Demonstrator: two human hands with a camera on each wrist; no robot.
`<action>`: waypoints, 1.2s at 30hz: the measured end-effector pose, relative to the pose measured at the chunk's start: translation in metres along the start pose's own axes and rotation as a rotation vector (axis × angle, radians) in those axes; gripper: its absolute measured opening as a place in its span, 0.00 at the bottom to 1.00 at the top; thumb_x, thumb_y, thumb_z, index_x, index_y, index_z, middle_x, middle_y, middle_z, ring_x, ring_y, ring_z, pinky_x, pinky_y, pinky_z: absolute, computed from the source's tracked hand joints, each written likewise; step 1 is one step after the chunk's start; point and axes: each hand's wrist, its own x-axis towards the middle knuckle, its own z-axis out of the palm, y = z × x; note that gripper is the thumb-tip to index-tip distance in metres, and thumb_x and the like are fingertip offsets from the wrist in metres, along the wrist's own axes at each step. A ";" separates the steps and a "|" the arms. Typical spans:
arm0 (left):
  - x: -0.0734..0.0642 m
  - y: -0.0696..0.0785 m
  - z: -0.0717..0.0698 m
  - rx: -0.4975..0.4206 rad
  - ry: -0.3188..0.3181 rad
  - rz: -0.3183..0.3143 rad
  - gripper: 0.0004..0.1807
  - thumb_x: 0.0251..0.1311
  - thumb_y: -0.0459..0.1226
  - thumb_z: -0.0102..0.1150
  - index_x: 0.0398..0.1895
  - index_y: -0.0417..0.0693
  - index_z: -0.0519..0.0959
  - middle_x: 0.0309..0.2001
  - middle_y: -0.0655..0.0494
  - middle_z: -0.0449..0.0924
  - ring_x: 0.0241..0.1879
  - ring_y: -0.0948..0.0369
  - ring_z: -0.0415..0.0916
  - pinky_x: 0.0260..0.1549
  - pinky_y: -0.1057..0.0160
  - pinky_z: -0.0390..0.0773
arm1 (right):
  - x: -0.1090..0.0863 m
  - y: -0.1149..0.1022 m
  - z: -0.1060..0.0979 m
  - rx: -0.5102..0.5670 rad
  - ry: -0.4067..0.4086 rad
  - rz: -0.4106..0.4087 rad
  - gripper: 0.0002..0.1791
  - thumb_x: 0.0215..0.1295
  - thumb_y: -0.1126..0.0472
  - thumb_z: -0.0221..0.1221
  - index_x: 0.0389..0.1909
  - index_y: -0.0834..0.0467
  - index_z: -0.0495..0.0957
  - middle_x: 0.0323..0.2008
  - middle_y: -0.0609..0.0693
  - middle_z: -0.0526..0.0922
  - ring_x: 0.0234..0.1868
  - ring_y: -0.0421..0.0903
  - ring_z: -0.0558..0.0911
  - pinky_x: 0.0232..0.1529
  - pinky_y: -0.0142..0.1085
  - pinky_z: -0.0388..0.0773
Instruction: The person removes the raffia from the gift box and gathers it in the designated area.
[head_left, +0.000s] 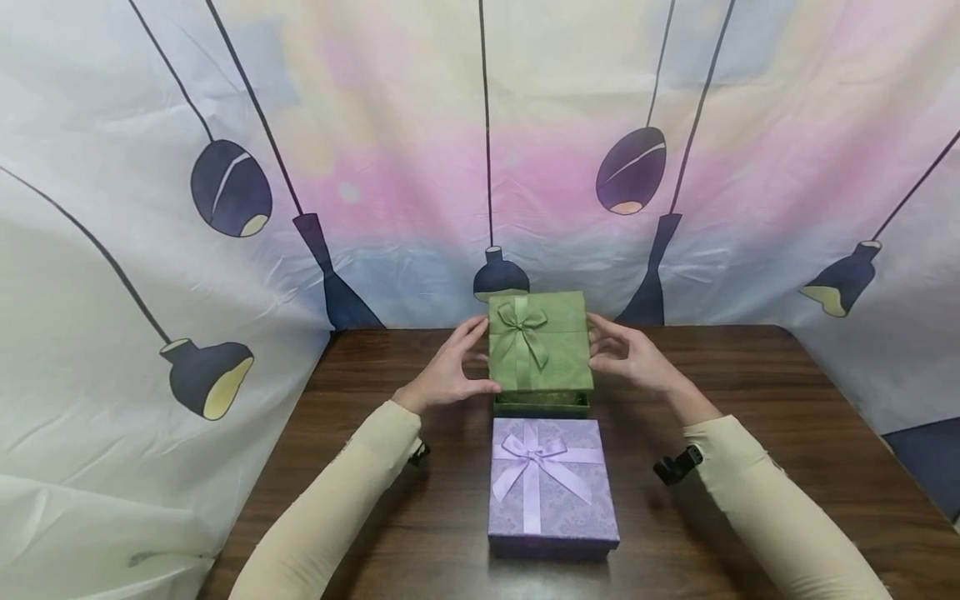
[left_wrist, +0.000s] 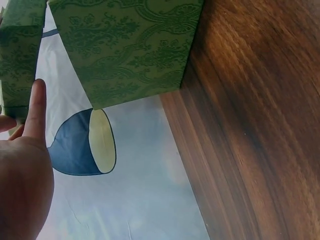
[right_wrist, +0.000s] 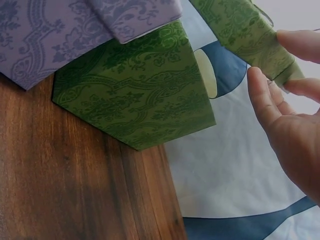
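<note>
Between both hands a green patterned gift box lid [head_left: 558, 346] with a green ribbon bow is held up above its green box base [head_left: 542, 411]. My left hand [head_left: 447, 371] grips the lid's left side, thumb at the near corner. On the opposite side my right hand [head_left: 637, 360] pinches the lid's edge. Both wrist views show a gap between the raised lid [right_wrist: 250, 37] and the base [left_wrist: 130, 55], which stands on the table. Most of the base's inside is hidden under the lid. Nearer to me sits a purple gift box [head_left: 551, 512] with a lilac bow, its lid on.
The brown wooden table [head_left: 360, 500] ends at the back against a hanging cloth [head_left: 420, 167] printed with dark lamps. Black wrist straps show at the left cuff and the right cuff [head_left: 678, 465].
</note>
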 end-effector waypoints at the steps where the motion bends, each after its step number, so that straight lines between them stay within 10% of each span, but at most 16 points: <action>1: 0.000 0.001 0.000 0.004 0.000 0.000 0.61 0.40 0.34 0.80 0.76 0.38 0.49 0.76 0.44 0.44 0.61 0.49 0.71 0.52 0.55 0.82 | 0.000 0.000 0.000 0.002 -0.001 0.002 0.43 0.60 0.76 0.61 0.74 0.69 0.50 0.51 0.65 0.71 0.47 0.36 0.79 0.47 0.27 0.82; 26: 0.005 0.011 0.001 0.023 0.094 0.097 0.59 0.40 0.30 0.79 0.75 0.35 0.51 0.76 0.44 0.46 0.61 0.49 0.68 0.45 0.58 0.84 | 0.002 -0.010 0.003 -0.042 0.056 -0.011 0.46 0.59 0.75 0.63 0.75 0.64 0.51 0.54 0.67 0.70 0.48 0.38 0.77 0.51 0.26 0.80; 36: 0.002 0.048 -0.004 -0.045 0.111 0.150 0.50 0.46 0.23 0.72 0.70 0.21 0.52 0.73 0.29 0.46 0.66 0.39 0.59 0.42 0.41 0.82 | 0.003 -0.009 0.004 -0.061 0.114 -0.059 0.44 0.58 0.78 0.62 0.74 0.63 0.55 0.52 0.67 0.68 0.45 0.38 0.78 0.49 0.26 0.80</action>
